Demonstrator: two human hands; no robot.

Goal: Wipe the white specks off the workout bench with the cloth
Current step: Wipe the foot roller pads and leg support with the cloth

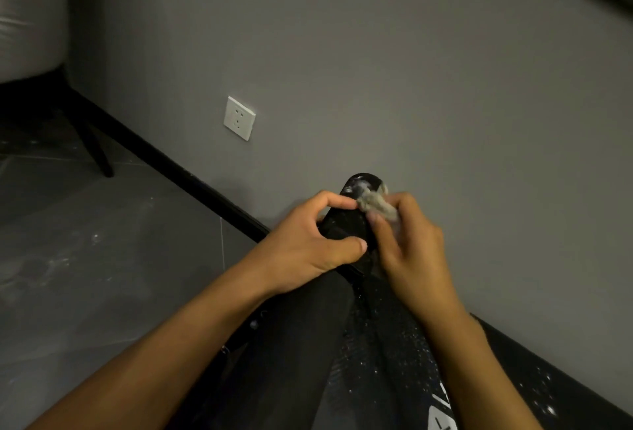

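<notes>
A matt black padded workout bench [387, 344], flecked with white specks [544, 399], meets a rough grey cloth [376, 205]; above it, a glossy white plastic socket [239, 118].

Cloth [376, 205] on bench end [354, 180], before wall [376, 70]

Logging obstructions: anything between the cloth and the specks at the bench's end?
Nothing visible. The right hand holds the cloth at the specks on the bench; the left hand grips alongside.

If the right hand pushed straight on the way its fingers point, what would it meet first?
Probably the speckled far end of the workout bench, just ahead of the cloth the right hand pinches. The left hand grips the bench close beside that line; depth is unclear.
</notes>
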